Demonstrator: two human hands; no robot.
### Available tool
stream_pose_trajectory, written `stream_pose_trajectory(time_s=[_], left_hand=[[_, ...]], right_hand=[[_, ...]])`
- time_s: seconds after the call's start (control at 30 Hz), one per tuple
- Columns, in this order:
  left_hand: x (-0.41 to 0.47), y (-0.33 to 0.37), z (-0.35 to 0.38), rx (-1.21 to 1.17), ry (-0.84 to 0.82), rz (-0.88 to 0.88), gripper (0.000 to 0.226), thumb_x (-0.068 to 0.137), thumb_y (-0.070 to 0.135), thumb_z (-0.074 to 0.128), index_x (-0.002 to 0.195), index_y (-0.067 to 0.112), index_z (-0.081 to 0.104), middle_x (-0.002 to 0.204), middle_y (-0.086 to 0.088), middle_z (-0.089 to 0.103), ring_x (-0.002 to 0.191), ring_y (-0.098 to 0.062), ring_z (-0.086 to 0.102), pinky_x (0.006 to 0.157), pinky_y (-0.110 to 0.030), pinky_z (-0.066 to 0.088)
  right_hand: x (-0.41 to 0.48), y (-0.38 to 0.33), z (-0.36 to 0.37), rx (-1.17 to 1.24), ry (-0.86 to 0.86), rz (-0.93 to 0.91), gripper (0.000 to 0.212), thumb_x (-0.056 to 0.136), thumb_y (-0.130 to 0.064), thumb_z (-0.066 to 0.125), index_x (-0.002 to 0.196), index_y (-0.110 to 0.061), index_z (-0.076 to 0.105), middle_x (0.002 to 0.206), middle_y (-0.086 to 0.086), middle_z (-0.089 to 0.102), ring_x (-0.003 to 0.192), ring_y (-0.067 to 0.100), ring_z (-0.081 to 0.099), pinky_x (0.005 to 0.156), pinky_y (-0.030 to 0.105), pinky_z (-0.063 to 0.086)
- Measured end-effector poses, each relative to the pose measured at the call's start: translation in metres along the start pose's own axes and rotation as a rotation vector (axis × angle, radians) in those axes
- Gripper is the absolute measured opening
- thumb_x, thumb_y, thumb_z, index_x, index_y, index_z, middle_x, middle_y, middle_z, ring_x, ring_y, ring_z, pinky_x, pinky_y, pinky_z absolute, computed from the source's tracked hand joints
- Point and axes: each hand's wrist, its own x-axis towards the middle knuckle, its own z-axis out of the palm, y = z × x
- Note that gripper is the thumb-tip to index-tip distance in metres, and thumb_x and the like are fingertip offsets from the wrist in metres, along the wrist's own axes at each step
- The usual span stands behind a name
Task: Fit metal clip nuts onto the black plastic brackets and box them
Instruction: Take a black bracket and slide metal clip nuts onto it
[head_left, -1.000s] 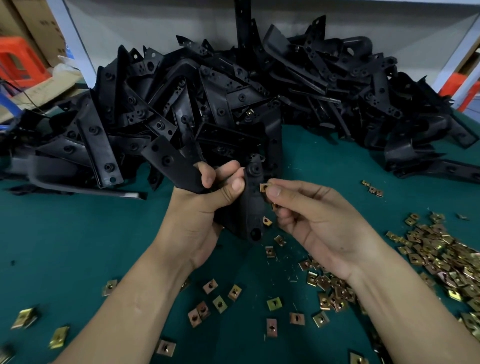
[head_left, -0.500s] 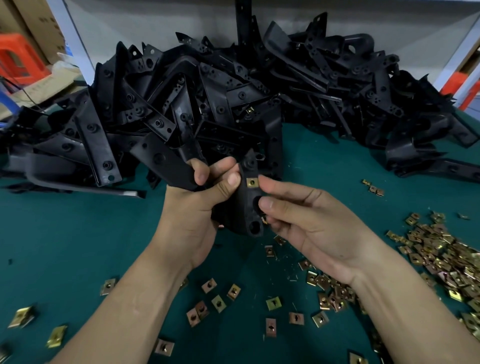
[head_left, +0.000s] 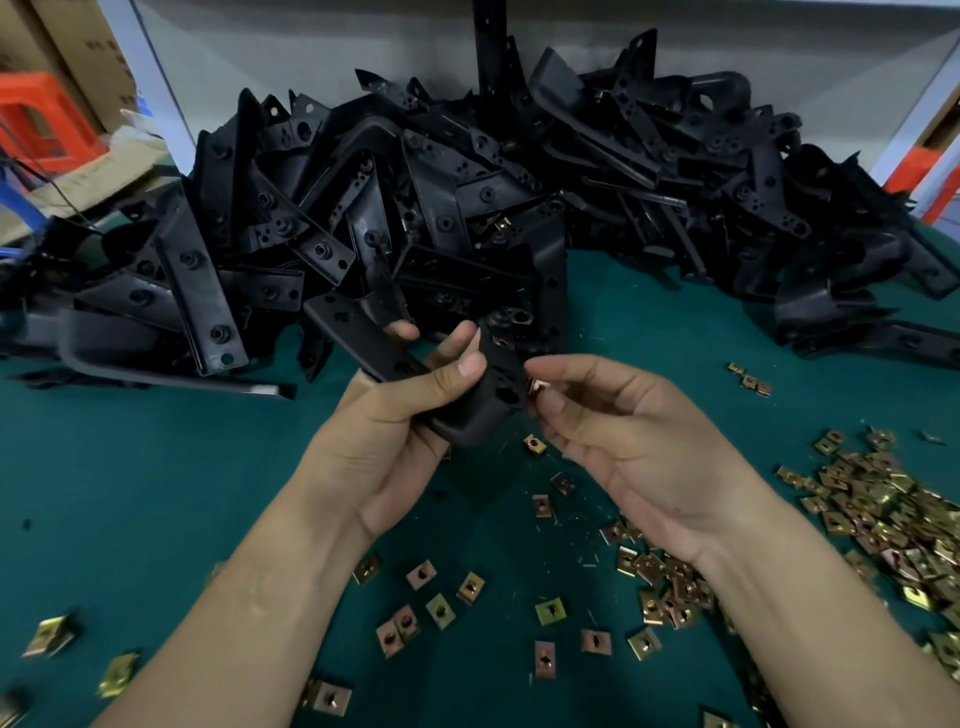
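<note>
The person's bare left hand (head_left: 384, 452) presents its back and thumb side. At the grip is a broad thumb with a short, evenly trimmed thumbnail (head_left: 471, 367), with fine knuckle creases just behind it. The bare right hand (head_left: 639, 452) presents its palm, crossed by long curved creases behind the pinch, and a short-cut nail (head_left: 553, 404) sits right at the pinch. Further back from each grip the wrists carry faint skin folds. The bare left forearm (head_left: 249, 613) and bare right forearm (head_left: 810, 613) run uncovered to the bottom edge.
</note>
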Motion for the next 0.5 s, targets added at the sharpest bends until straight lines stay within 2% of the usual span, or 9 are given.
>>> stream_pose_trajectory(time_s=[0.17, 0.3, 0.5], left_hand=[[-0.0008, -0.0012, 0.0042, -0.021, 0.008, -0.043, 0.036, 0.067, -0.002, 0.074, 0.097, 0.017, 0.066, 0.111, -0.014, 0.076, 0.103, -0.020, 0.074, 0.073, -0.026, 0.060], [-0.0016, -0.0029, 0.0071, -0.076, 0.003, -0.074, 0.042, 0.069, -0.002, 0.070, 0.108, 0.012, 0.065, 0.112, -0.011, 0.076, 0.103, -0.017, 0.074, 0.075, -0.024, 0.060], [-0.0025, -0.0043, 0.0071, -0.059, -0.041, -0.059, 0.044, 0.070, -0.005, 0.068, 0.110, 0.012, 0.064, 0.116, -0.006, 0.076, 0.109, -0.015, 0.072, 0.091, -0.029, 0.058]], right_hand=[[-0.0007, -0.0019, 0.0003, -0.041, 0.013, -0.002, 0.034, 0.068, -0.012, 0.075, 0.102, -0.014, 0.079, 0.095, 0.006, 0.073, 0.091, 0.013, 0.068, 0.086, 0.022, 0.056], [-0.0008, -0.0019, 0.0029, -0.040, 0.048, 0.007, 0.025, 0.073, -0.021, 0.071, 0.094, -0.016, 0.081, 0.085, 0.003, 0.072, 0.079, 0.010, 0.066, 0.079, 0.022, 0.057], [-0.0026, -0.0005, 0.0071, -0.043, 0.030, 0.085, 0.020, 0.072, -0.028, 0.073, 0.085, -0.013, 0.079, 0.080, 0.003, 0.070, 0.069, 0.009, 0.064, 0.066, 0.019, 0.055]])
